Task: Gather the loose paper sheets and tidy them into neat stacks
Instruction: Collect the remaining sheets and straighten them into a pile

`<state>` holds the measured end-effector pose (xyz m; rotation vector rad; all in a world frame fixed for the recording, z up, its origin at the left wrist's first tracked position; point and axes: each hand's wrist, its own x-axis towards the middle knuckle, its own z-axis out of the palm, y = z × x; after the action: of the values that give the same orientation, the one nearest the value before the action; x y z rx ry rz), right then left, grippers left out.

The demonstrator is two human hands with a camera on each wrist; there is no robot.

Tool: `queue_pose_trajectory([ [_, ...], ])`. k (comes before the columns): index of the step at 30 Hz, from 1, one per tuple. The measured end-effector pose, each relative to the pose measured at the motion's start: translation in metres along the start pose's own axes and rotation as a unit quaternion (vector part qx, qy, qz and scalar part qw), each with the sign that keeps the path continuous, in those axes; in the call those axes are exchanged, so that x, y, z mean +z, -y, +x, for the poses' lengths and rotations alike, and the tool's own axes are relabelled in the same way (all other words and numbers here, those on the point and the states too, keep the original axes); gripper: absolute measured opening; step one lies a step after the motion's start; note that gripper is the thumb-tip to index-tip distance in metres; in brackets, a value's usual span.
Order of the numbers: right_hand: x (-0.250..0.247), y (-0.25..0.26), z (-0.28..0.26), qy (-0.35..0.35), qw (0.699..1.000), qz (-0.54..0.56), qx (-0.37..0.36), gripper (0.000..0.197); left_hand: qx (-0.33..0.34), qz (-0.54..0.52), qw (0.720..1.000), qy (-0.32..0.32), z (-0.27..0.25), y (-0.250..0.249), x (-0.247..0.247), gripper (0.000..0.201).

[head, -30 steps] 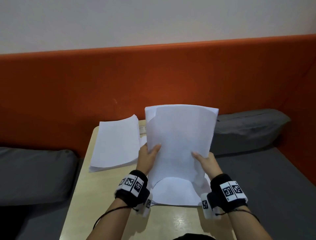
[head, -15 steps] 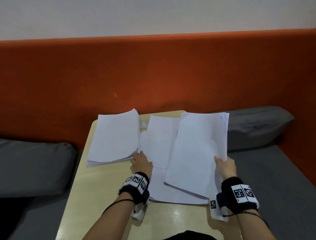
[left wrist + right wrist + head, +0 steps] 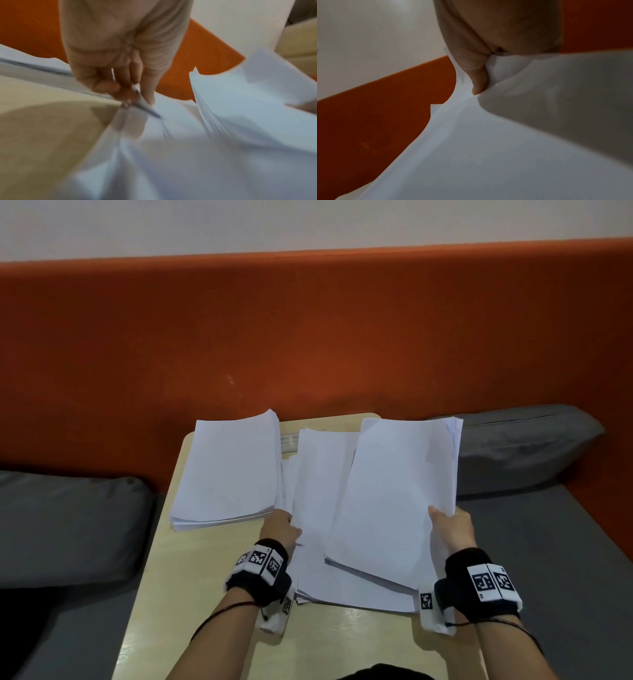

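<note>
A neat stack of white paper (image 3: 227, 470) lies at the table's far left. In the middle lie loose white sheets (image 3: 317, 484), partly fanned out. My left hand (image 3: 279, 529) pinches the left edge of these loose sheets (image 3: 171, 121) between thumb and fingers. My right hand (image 3: 450, 527) grips a bundle of white sheets (image 3: 394, 494) by its right edge, thumb on top, and holds it tilted above the loose sheets. In the right wrist view the thumb presses the bundle (image 3: 488, 148) from above. The bundle hides part of the loose sheets.
The small light wooden table (image 3: 205, 594) stands against an orange padded back wall (image 3: 308, 337). Grey cushions (image 3: 61, 525) lie left and right (image 3: 524, 450) on a grey seat. A small pale strip (image 3: 289, 441) lies at the table's far edge between the papers.
Both hands held one bundle upright a second ago. The right hand has since carried it to the right and lowered it, while the left hand let go and took hold of the loose sheets.
</note>
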<state>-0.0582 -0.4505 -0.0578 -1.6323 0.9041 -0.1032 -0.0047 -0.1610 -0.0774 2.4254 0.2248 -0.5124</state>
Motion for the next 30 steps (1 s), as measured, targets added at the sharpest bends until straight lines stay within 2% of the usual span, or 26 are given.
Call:
queue_pose_trajectory([
  [1, 0.001, 0.003, -0.001, 0.007, 1.0, 0.009, 0.001, 0.024, -0.015, 0.022, 0.998, 0.052, 0.0, 0.002, -0.004, 0.04],
  [3, 0.005, 0.006, -0.003, 0.024, 0.999, 0.021, 0.006, 0.017, -0.019, 0.09, 0.985, 0.149, -0.006, 0.0, -0.012, 0.042],
  [5, 0.013, 0.006, -0.005, 0.048, 0.999, 0.015, 0.014, 0.021, -0.021, 0.104, 0.978, 0.179, -0.008, -0.002, -0.017, 0.04],
  [8, 0.026, 0.004, -0.003, 0.077, 0.996, -0.048, -0.006, 0.031, -0.007, 0.033, 0.993, 0.114, -0.004, -0.009, -0.018, 0.018],
  [11, 0.037, 0.015, -0.009, 0.099, 0.982, -0.155, -0.04, 0.035, -0.017, -0.067, 0.995, 0.067, -0.001, -0.02, -0.008, 0.041],
  [14, 0.048, 0.026, -0.014, 0.125, 0.968, -0.207, -0.072, 0.04, -0.006, -0.099, 0.995, 0.029, -0.003, -0.026, 0.005, 0.035],
  [16, 0.054, 0.029, -0.016, 0.131, 0.958, -0.246, -0.073, 0.035, -0.021, -0.101, 0.995, 0.007, 0.0, -0.024, 0.013, 0.04],
  [18, 0.055, 0.026, -0.016, 0.106, 0.953, -0.278, -0.052, 0.035, -0.028, -0.127, 0.992, 0.001, -0.003, -0.023, 0.014, 0.046],
  [20, 0.052, 0.018, -0.016, 0.076, 0.95, -0.303, -0.022, 0.037, -0.027, -0.199, 0.98, 0.019, -0.006, -0.023, 0.013, 0.046],
  [22, 0.051, 0.011, -0.02, 0.045, 0.942, -0.333, 0.002, 0.039, -0.037, -0.264, 0.961, 0.07, -0.007, -0.022, 0.015, 0.045],
  [24, 0.048, 0.007, -0.025, 0.014, 0.932, -0.362, 0.025, 0.04, -0.021, -0.258, 0.961, 0.099, -0.009, -0.023, 0.019, 0.042],
  [27, 0.044, 0.005, -0.027, -0.011, 0.937, -0.346, 0.051, 0.04, 0.033, -0.211, 0.971, 0.105, -0.015, -0.03, 0.021, 0.025],
  [30, 0.039, 0.004, -0.026, -0.019, 0.952, -0.298, 0.063, 0.038, 0.086, -0.199, 0.965, 0.148, -0.023, -0.037, 0.017, 0.038],
])
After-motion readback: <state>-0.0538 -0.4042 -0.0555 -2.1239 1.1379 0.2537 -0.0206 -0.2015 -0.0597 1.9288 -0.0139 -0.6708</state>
